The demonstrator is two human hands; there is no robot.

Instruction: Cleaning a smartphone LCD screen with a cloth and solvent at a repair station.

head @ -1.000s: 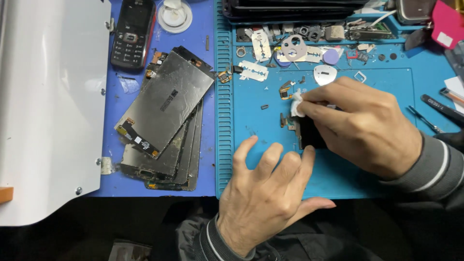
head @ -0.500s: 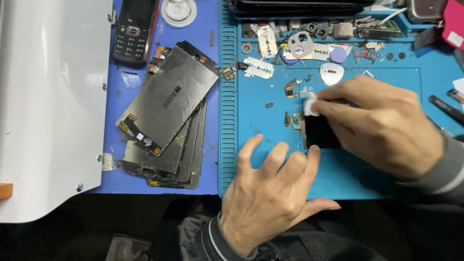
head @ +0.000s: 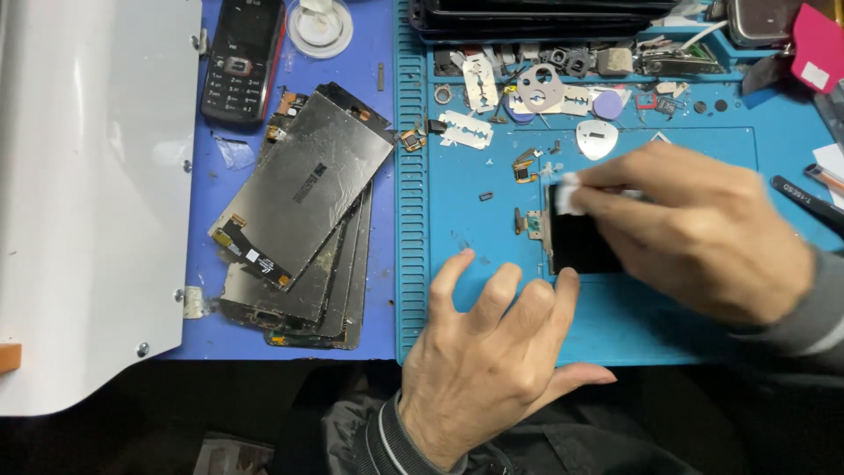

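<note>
A small black phone screen point(head: 582, 237) lies flat on the blue repair mat point(head: 492, 220). My right hand point(head: 703, 233) covers its right side and pinches a small white wipe point(head: 567, 193) against the screen's upper left corner. My left hand point(head: 492, 361) rests on the mat just below the screen, fingers spread, one fingertip touching the screen's lower edge. It holds nothing.
A fanned stack of broken phone displays point(head: 303, 215) lies left of the mat. A black keypad phone point(head: 242, 57) and a white round dish point(head: 320, 25) sit at top left. A large white panel point(head: 88, 193) fills the left. Razor blades point(head: 466, 130), small parts and tools crowd the mat's top edge.
My right hand has slid the white wipe a little across the top of the screen. The left hand has stayed in place below it.
</note>
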